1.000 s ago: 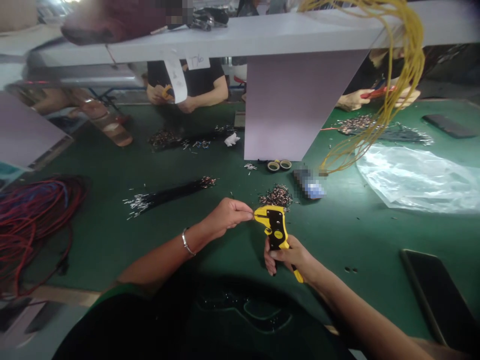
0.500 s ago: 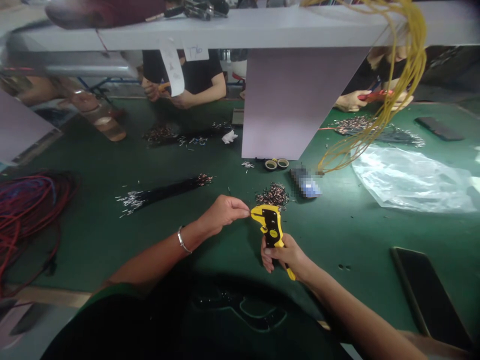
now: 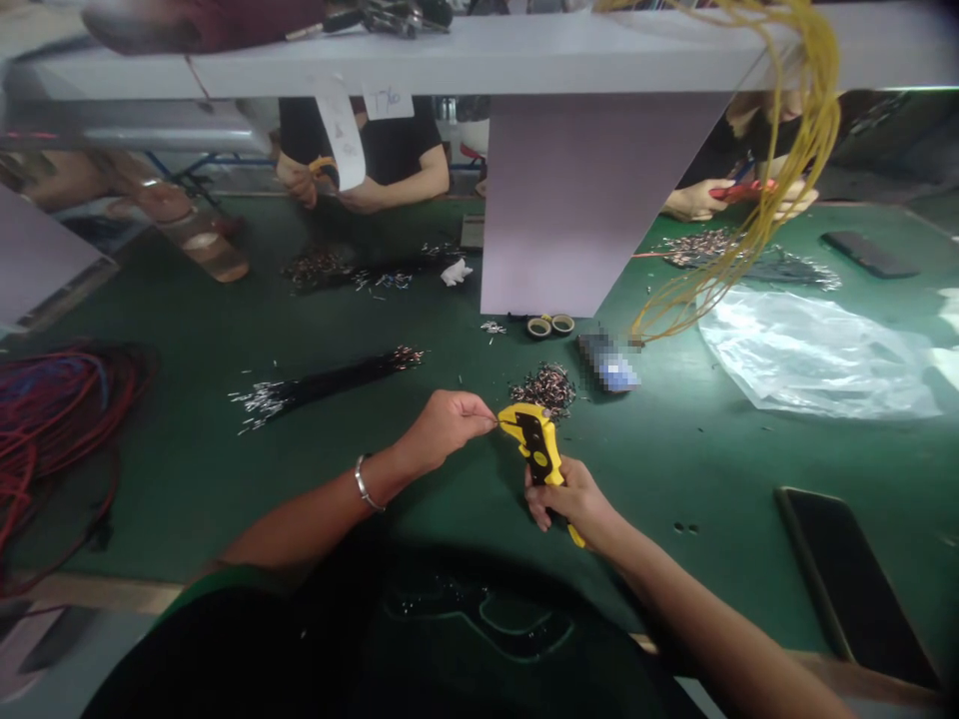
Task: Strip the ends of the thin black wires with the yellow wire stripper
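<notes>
My left hand (image 3: 450, 427) is closed in a pinch on a thin dark wire (image 3: 499, 419), whose end sits at the jaws of the tool. Wrapped round the handle of a yellow and black wire stripper (image 3: 540, 449) is my right hand (image 3: 565, 494). Just behind the stripper's head lies a heap of short wire scraps (image 3: 550, 387). A bundle of black wires (image 3: 337, 377) with bare ends lies on the green table (image 3: 450, 519), beyond my left forearm.
Red cable coils (image 3: 60, 439) lie at the left. A phone (image 3: 846, 579), a plastic bag (image 3: 809, 350) and hanging yellow wires (image 3: 816, 120) are on the right. Tape rolls (image 3: 550, 326) lie by a white panel (image 3: 576, 200). Two people work across the table.
The stripper has tilted slightly and its handle has moved a little up and left in my right hand. My left hand has barely moved. The whole view has shifted slightly.
</notes>
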`<state>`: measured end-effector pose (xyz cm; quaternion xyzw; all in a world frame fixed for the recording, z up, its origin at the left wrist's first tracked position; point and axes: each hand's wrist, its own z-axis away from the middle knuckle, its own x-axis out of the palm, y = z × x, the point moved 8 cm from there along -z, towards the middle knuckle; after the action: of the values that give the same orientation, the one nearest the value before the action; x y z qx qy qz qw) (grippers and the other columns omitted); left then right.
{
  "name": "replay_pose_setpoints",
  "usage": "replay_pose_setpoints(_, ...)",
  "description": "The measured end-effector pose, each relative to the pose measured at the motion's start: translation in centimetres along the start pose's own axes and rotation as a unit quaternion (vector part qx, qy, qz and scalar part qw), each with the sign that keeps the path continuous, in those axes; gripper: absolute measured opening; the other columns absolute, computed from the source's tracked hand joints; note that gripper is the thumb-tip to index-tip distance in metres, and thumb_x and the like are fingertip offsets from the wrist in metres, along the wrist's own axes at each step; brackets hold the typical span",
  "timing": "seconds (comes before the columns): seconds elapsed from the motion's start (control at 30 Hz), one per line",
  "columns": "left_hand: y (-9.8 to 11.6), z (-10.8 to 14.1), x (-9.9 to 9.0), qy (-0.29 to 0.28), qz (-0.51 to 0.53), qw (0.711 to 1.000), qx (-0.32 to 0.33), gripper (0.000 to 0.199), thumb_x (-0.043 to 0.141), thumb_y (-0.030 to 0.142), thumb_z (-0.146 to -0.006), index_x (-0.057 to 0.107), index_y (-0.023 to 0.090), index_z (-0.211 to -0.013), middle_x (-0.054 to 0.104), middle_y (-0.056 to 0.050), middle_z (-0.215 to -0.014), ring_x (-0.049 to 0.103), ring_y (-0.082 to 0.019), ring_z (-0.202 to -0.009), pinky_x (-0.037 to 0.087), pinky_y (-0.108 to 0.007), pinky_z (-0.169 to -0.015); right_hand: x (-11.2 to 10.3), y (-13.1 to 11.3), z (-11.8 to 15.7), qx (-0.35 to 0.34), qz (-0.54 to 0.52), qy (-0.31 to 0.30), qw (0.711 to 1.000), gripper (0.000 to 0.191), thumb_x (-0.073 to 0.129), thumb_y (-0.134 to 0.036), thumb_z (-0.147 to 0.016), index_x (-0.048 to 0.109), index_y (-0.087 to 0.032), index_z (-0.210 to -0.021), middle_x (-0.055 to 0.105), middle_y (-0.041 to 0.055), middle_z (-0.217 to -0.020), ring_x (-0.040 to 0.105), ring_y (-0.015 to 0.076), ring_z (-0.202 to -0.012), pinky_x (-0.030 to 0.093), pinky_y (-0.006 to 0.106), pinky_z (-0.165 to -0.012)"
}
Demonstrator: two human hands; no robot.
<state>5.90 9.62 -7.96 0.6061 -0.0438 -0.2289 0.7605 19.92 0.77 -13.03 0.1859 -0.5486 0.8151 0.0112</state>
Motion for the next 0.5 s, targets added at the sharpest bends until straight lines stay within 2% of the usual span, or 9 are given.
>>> replay_pose_setpoints(0.2,1.6,1.3,0.6,0.004,-0.067,0.996,0.060,0.015,0.059,0.024,-0.074,0.067,0.012,-0.070,0.058,0.000,-0.058,0.046,-0.008,-0.055,0.036,-0.021,-0.051,-0.2,-0.2,-0.1,-0.002,0.016,0.017,1.000,0.014,0.064,-0.020,-0.060,0.052,-0.018,-0.068,0.052,-0.0069,-0.039,0.041,0.0085,-0.030,0.035,0.021,-0.034)
replay_pose_setpoints(0.33,2.0,1.8,0.9,0.005,-0.084,0.993,0.083,0.016,0.057,0.023,-0.075,0.067,0.012,-0.069,0.059,0.000,-0.059,0.048,-0.009,-0.056,0.037,-0.021,-0.051,-0.1,0.1,-0.2,0.002,0.018,0.017,1.000,0.014,0.063,-0.018,-0.060,0.052,-0.018,-0.068,0.052,-0.0069,-0.039,0.041,0.0084,-0.029,0.036,0.021,-0.034)
replay_pose_setpoints(0.4,2.1,1.7,0.4,0.012,-0.086,0.993,0.083,0.015,0.057,0.023,-0.074,0.067,0.013,-0.068,0.059,0.000,-0.058,0.048,-0.009,-0.055,0.037,-0.020,-0.050,-0.3,0.2,-0.3,0.004,0.005,0.017,1.000,0.014,0.063,-0.018,-0.059,0.052,-0.018,-0.068,0.052,-0.0066,-0.038,0.042,0.0090,-0.029,0.036,0.021,-0.033)
replay_pose_setpoints(0.5,2.8,1.5,-1.1,0.044,-0.083,0.992,0.089,0.012,0.060,0.023,-0.071,0.067,0.013,-0.066,0.058,0.001,-0.055,0.045,-0.007,-0.052,0.033,-0.019,-0.048,-1.9,-0.5,-0.3,-0.008,-0.053,0.055,0.997,0.012,0.061,-0.015,-0.060,0.052,-0.017,-0.068,0.051,-0.0057,-0.038,0.042,0.0104,-0.030,0.037,0.023,-0.033)
